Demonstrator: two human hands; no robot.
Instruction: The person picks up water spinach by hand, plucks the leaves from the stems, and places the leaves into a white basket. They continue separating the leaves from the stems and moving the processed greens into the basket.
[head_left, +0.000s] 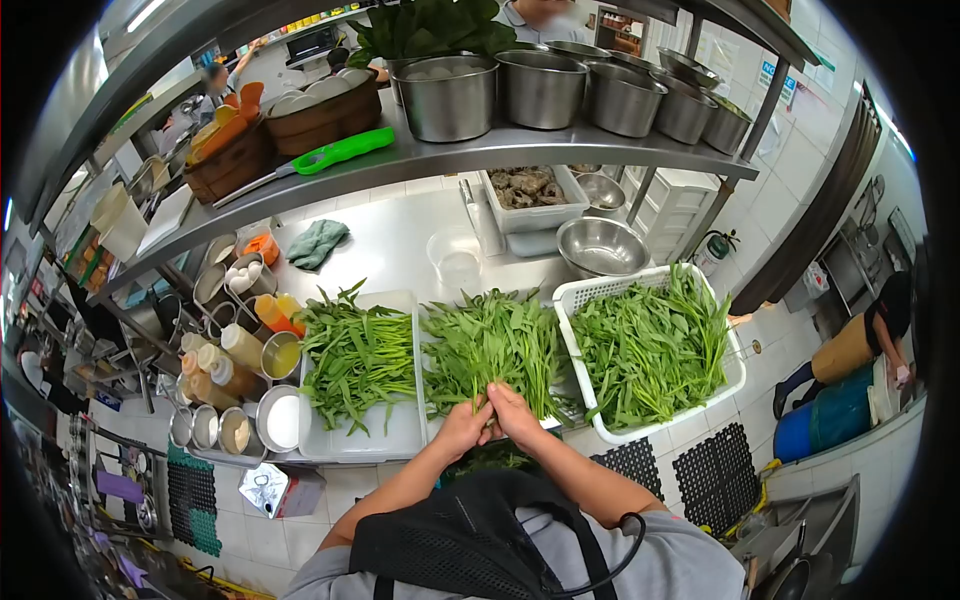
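Two hands (curled) around greens

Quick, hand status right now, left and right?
Left hand: closed, fingers curled on the stems of the leafy greens.
Right hand: closed on the same stems, against the left; its fingertips are partly hidden.

left fingers: curled | right fingers: curled, close beside | forearms: forward, converging

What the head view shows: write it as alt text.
Left hand and right hand together grip leafy green stems at a metal kitchen counter, between a plastic tub and a white basket, both holding more greens.
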